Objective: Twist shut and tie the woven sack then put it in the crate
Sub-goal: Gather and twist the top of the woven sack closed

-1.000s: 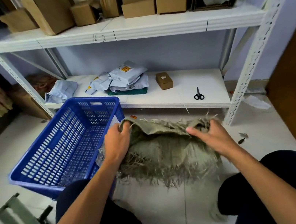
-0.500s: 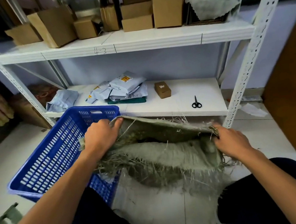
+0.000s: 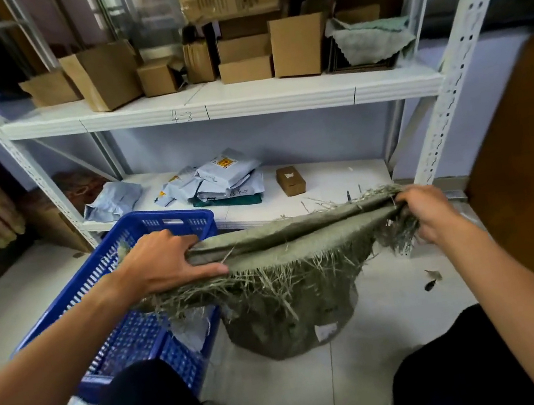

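Both my hands grip the woven sack's (image 3: 291, 302) frayed mouth, left hand (image 3: 163, 263) over the blue crate (image 3: 123, 341), right hand (image 3: 428, 213) at the far-right corner; the sack stands on the floor beside the crate. Behind, mailers (image 3: 221, 183) and a small box (image 3: 290, 180) lie on the shelf (image 3: 325, 186); the upper shelf edge (image 3: 244, 107) reads "4-3".

I'm looking into a storeroom or parcel-packing room. Beyond my hands stands a white slotted-steel shelving rack (image 3: 457, 45), its upper shelf edge hand-marked "4-3" (image 3: 181, 115). Cardboard boxes (image 3: 297, 45) crowd that shelf above; grey mailer bags (image 3: 220, 179) pile on the lower shelf, just past my left hand (image 3: 167, 260).
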Motion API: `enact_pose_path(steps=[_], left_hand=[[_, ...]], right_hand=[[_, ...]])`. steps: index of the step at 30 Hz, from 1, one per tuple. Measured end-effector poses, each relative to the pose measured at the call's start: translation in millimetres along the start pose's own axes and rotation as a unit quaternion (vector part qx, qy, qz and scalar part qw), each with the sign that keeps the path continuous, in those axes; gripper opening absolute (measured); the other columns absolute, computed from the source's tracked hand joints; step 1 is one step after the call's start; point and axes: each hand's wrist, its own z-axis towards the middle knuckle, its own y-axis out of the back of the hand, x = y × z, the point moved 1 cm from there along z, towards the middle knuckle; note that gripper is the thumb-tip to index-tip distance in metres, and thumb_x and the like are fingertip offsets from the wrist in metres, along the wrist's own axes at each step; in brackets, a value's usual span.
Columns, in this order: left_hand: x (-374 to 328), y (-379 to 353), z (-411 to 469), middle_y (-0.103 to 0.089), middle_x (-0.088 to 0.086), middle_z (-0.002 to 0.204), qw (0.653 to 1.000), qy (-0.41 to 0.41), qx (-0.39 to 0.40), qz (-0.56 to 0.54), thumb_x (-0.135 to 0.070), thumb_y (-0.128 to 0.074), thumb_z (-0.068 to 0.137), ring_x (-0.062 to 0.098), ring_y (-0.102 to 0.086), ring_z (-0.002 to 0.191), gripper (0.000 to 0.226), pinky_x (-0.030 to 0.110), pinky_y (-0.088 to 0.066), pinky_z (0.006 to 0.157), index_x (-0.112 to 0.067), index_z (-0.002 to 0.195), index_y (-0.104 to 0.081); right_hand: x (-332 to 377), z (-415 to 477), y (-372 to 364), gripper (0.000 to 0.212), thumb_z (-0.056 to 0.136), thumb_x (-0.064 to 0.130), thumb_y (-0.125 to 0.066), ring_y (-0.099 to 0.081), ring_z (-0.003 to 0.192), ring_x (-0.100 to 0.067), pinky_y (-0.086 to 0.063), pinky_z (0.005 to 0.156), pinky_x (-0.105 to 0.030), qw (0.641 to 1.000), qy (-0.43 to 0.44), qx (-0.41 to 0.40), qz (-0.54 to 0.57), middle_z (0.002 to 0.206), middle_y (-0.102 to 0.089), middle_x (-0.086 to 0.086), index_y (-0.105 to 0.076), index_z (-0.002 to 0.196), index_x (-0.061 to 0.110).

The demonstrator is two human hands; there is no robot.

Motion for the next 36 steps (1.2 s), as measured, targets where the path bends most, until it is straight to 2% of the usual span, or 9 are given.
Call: enact_pose_path(steps=[3,9,12,15,20,24,28,32,36], left_hand=[[2.1,15.7,-7.4,-0.073,-0.009,0.085,0.998,-0.033,0.030,0.042,-0.108,-0.032,0.054,0.007,-0.068,0.073,0.113,0.029,-0.057,0.078,-0.031,0.133,-0.057],[12.2,13.1,-23.7,-0.067,-0.014,0.093,0.982,-0.098,0.049,0.151,-0.096,-0.034,0.070,0.008,-0.056,0.074,0.084,0.026,-0.041,0.073,-0.034,0.122,-0.055],[22.8,6.2,-25.7,-0.068,-0.011,0.096,0.989,-0.056,0.047,0.130,-0.070,-0.037,0.081,0.008,-0.053,0.075,0.055,0.028,-0.046,0.075,-0.033,0.115,-0.061],[34.1,2.9,-23.4,-0.072,-0.009,0.102,0.996,0.027,0.061,0.051,-0.050,-0.051,0.094,0.009,-0.062,0.086,0.029,0.028,-0.048,0.079,-0.031,0.108,-0.068],[55.8,0.6,-14.5,-0.068,-0.006,0.091,0.985,0.113,0.129,0.005,-0.031,-0.060,0.092,0.013,-0.060,0.084,0.018,0.028,-0.049,0.082,-0.026,0.103,-0.073],[73.0,9.6,-11.4,-0.069,-0.003,0.091,0.979,0.136,0.149,0.031,-0.025,-0.061,0.087,0.018,-0.063,0.087,0.005,0.033,-0.052,0.087,-0.029,0.084,-0.061],[78.0,21.2,-11.5,-0.072,0.000,0.104,0.974,0.149,0.165,0.036,-0.028,-0.059,0.091,0.019,-0.066,0.095,0.012,0.031,-0.050,0.089,-0.027,0.099,-0.068],[90.8,41.1,-10.5,-0.074,0.011,0.105,0.977,0.189,0.096,0.001,-0.026,-0.059,0.092,0.027,-0.065,0.090,0.014,0.033,-0.052,0.085,-0.019,0.091,-0.071],[97.5,66.8,-13.6,-0.074,0.019,0.102,0.968,0.242,-0.045,-0.045,-0.028,-0.062,0.092,0.039,-0.067,0.090,0.022,0.041,-0.056,0.081,-0.018,0.101,-0.078]], right_hand=[[12.8,10.7,-2.3,0.029,0.086,-0.005,-0.059,-0.060,0.077,-0.020,-0.056,0.070,-0.038,0.999,0.007,0.009,0.036,0.088,-0.067,-0.009,-0.073,0.081,0.020],[10.8,33.8,8.4,0.026,0.070,0.002,-0.075,-0.068,0.107,-0.037,-0.055,0.097,-0.053,0.999,-0.016,0.031,0.021,0.106,-0.074,-0.016,-0.075,0.094,0.013],[6.3,28.8,9.5,0.057,0.061,0.007,-0.080,-0.071,0.093,-0.033,-0.064,0.069,-0.038,0.995,-0.033,0.097,-0.014,0.107,-0.073,-0.018,-0.067,0.116,-0.001],[5.0,8.7,9.9,0.034,0.081,-0.005,-0.072,-0.074,0.063,-0.028,-0.059,0.049,-0.029,0.987,-0.055,0.130,-0.073,0.082,-0.076,-0.020,-0.061,0.113,-0.012],[5.7,-9.0,11.5,0.059,0.080,0.032,-0.082,-0.060,0.096,-0.026,-0.050,0.081,-0.035,0.954,0.002,0.129,-0.271,0.110,-0.058,-0.012,-0.057,0.121,-0.003],[13.3,-11.8,13.4,0.074,0.080,0.041,-0.079,-0.054,0.121,-0.031,-0.044,0.105,-0.045,0.955,0.015,0.139,-0.262,0.131,-0.054,-0.012,-0.049,0.133,-0.001],[10.9,21.7,19.6,0.088,0.044,0.048,-0.089,-0.068,0.110,-0.034,-0.056,0.095,-0.056,0.970,0.007,0.161,-0.180,0.123,-0.067,-0.014,-0.056,0.118,0.012],[44.1,-5.5,11.3,0.050,0.079,0.013,-0.080,-0.071,0.103,-0.031,-0.062,0.086,-0.045,0.989,0.029,0.142,-0.037,0.121,-0.068,-0.018,-0.058,0.124,0.008],[61.0,-7.3,7.3,0.058,0.087,-0.003,-0.069,-0.073,0.079,-0.019,-0.060,0.055,-0.024,0.989,0.060,0.113,0.070,0.112,-0.069,-0.017,-0.050,0.141,0.002]])
